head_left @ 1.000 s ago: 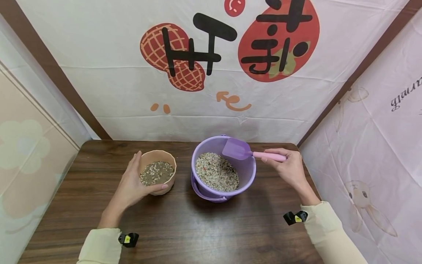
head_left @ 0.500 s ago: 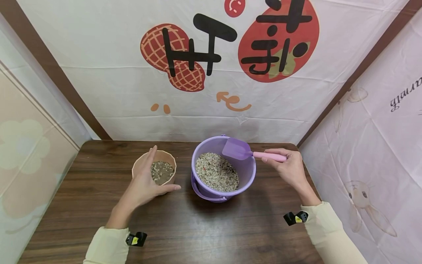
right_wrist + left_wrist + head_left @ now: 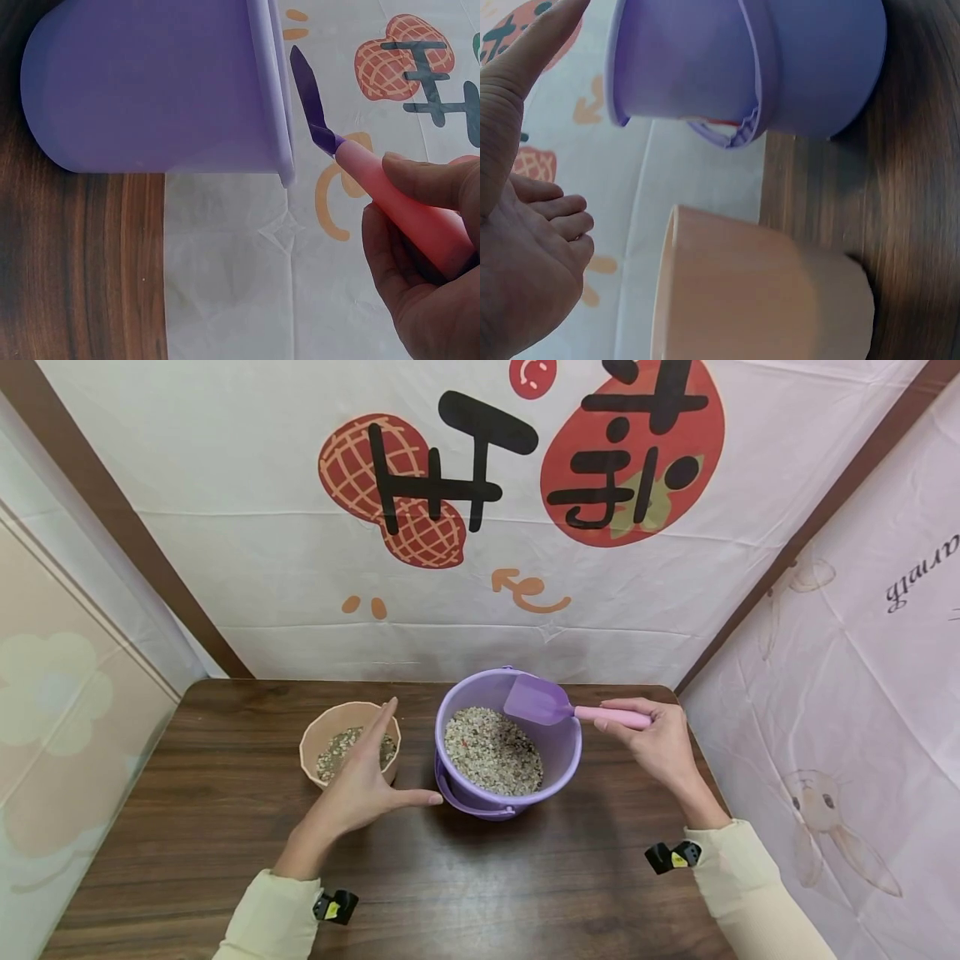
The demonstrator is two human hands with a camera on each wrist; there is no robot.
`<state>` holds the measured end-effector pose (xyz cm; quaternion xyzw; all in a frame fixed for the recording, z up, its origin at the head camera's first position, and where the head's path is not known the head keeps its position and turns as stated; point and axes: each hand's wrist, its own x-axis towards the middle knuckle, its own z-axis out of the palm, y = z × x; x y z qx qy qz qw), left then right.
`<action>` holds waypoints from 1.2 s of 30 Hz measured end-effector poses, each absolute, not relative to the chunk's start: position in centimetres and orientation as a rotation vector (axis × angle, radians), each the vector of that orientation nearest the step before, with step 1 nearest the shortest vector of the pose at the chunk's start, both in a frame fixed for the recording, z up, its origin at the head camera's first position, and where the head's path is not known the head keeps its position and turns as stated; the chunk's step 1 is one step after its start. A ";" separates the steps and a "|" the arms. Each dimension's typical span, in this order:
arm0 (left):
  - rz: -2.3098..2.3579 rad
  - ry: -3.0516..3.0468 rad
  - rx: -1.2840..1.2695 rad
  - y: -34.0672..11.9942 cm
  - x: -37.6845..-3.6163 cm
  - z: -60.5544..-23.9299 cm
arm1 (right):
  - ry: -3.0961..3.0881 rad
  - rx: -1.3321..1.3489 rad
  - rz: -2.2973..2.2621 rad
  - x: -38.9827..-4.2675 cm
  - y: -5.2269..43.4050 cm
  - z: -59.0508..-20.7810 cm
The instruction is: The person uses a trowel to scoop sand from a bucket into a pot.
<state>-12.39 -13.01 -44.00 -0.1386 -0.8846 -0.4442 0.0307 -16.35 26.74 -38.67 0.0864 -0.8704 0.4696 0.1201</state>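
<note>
A purple bucket (image 3: 562,768) stands on the table, partly filled with small pale gravel (image 3: 491,752). Left of it is a peach-coloured pot (image 3: 311,747) with brown soil and some gravel inside. My left hand (image 3: 356,793) is held over the pot's near right side, thumb spread toward the bucket and nothing in its grasp. In the left wrist view its fingers stay clear of the pot wall. My right hand (image 3: 660,743) grips the pink handle of a small shovel (image 3: 538,700). The shovel's purple blade is over the bucket's right back rim and holds no gravel.
The bucket's carrying handle (image 3: 476,812) hangs down at its front. A dark wood-grain table (image 3: 480,893) carries everything. Behind it hangs a white printed cloth (image 3: 300,647), with another cloth (image 3: 847,735) along the right side.
My left hand has left the pot's left side and moved right across it, toward the bucket, with thumb and fingers spread. The right hand and shovel have stayed in place.
</note>
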 end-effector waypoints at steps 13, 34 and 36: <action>-1.380 -2.779 -0.455 -10.4 -12.7 -44.0 | -2.556 0.245 1.418 -16.1 26.7 -38.7; -1.524 -2.766 -0.511 -8.3 -14.2 -44.4 | -2.603 0.259 1.396 -15.7 26.7 -38.6; -1.529 -2.761 -0.511 -8.2 -14.3 -44.5 | -2.603 0.267 1.402 -15.8 26.8 -38.7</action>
